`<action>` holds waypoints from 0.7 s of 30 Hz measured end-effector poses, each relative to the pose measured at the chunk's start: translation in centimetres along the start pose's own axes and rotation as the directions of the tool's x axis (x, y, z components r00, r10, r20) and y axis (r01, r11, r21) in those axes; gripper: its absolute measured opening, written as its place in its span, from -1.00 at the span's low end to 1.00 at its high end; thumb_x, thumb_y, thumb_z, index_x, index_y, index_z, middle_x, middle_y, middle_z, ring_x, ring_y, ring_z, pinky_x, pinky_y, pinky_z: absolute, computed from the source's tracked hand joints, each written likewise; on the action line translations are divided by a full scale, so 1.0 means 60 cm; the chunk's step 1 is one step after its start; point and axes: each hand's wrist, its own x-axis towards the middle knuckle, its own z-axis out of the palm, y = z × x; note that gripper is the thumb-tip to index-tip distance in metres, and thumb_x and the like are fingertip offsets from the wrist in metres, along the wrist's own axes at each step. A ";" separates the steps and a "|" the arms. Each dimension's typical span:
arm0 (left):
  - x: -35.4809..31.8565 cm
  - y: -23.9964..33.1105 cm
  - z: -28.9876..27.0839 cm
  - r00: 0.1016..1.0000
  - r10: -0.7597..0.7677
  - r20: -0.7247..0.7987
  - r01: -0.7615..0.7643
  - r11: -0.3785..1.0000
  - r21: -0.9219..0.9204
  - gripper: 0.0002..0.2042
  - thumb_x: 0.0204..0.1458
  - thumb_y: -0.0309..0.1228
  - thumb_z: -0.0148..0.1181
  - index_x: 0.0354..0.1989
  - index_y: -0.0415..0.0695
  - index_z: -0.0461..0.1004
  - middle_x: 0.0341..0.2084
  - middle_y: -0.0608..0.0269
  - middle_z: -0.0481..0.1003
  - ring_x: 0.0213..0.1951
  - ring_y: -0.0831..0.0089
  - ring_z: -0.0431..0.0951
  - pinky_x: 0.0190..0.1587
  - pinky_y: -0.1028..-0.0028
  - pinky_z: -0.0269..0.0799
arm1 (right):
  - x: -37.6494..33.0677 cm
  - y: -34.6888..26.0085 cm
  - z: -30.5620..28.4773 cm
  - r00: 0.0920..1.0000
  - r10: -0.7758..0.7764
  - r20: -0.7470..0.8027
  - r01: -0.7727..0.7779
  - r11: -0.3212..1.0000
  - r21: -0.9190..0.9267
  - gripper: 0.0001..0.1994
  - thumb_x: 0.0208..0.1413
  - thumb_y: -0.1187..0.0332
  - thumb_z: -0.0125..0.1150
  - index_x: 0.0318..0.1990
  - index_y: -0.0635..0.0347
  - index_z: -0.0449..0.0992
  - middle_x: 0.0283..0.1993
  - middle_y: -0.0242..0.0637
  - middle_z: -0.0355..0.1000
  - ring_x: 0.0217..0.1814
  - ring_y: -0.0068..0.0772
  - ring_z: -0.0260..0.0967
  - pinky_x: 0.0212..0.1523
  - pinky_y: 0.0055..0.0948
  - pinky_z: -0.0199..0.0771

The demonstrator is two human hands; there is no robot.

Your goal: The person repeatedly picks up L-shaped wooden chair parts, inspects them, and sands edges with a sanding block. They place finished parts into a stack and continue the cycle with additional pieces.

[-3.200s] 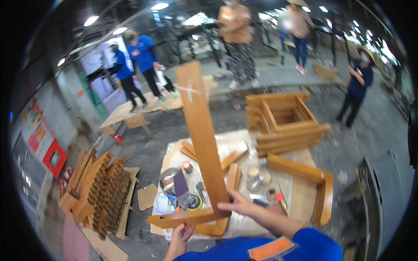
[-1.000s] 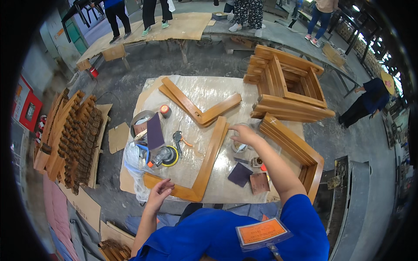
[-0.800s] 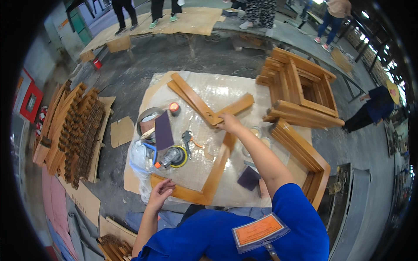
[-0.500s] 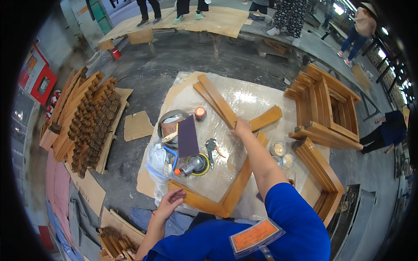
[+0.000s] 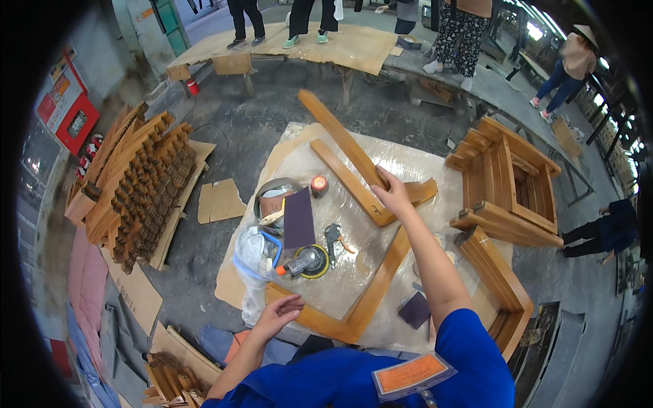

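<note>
Right hand (image 5: 393, 197): the grip is closed around the lower end of a long wooden slat (image 5: 340, 139), which rises tilted up and away from the table toward the far left. The hand sits at the point where this slat meets a second, L-shaped wooden piece (image 5: 354, 190) lying flat on the table.

Left hand (image 5: 277, 314): fingers spread and flat, resting on the near end of an L-shaped wooden frame (image 5: 360, 306), which lies on the table and runs from the near edge up toward the right hand. Nothing is pinched in this hand.

The table (image 5: 435, 163) is covered with clear plastic sheeting. Between the hands lie a disc sander (image 5: 307, 261) with a yellow pad, a dark purple sanding sheet (image 5: 298, 217), and a small tool with orange handles (image 5: 335, 238). A round metal tin (image 5: 272, 198) stands at the left side of the table; pale cardboard or paper scraps sit in it, and what lies beneath them cannot be determined. A small orange-lidded jar (image 5: 319, 184) stands just beside the tin; its contents are not visible. A clear plastic bag (image 5: 253, 251) with a blue hose looped on it lies at the near left corner.

Right of the table, finished wooden frames (image 5: 507, 183) are stacked. On the floor to the left is a pile of wooden parts (image 5: 139, 183).
</note>
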 end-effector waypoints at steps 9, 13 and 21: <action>0.027 0.080 0.091 0.960 0.249 0.124 -0.244 0.968 -0.057 -0.54 0.09 -0.41 0.13 0.17 -0.23 0.25 -0.02 0.10 0.43 0.05 0.31 0.43 0.12 0.36 0.32 | -0.132 -0.256 -0.180 0.933 -0.342 0.109 -0.070 0.124 0.990 -0.40 0.15 -0.01 0.01 0.15 0.34 0.22 0.01 -0.06 0.34 -0.02 -0.26 0.35 0.10 -0.27 0.34; 0.026 0.157 0.151 0.889 0.426 0.169 -0.336 0.855 -0.395 -0.45 0.08 -0.21 0.16 0.20 -0.18 0.20 0.02 0.09 0.40 0.07 0.23 0.41 0.14 0.24 0.30 | -0.195 -0.301 -0.188 0.929 -0.351 0.114 -0.185 -0.175 0.967 -0.36 0.18 -0.14 -0.12 0.13 0.30 0.24 -0.01 -0.07 0.32 -0.04 -0.25 0.33 0.07 -0.26 0.35; -0.028 0.233 0.214 0.819 0.570 -0.064 -0.447 0.564 -0.694 -0.42 0.03 -0.28 0.18 0.23 -0.11 0.15 0.09 0.15 0.34 0.11 0.26 0.38 0.14 0.24 0.34 | -0.282 -0.323 -0.195 0.948 -0.286 0.141 -0.212 -0.236 0.948 -0.34 0.15 -0.19 -0.10 0.11 0.26 0.26 -0.03 -0.10 0.29 -0.06 -0.23 0.31 0.06 -0.21 0.36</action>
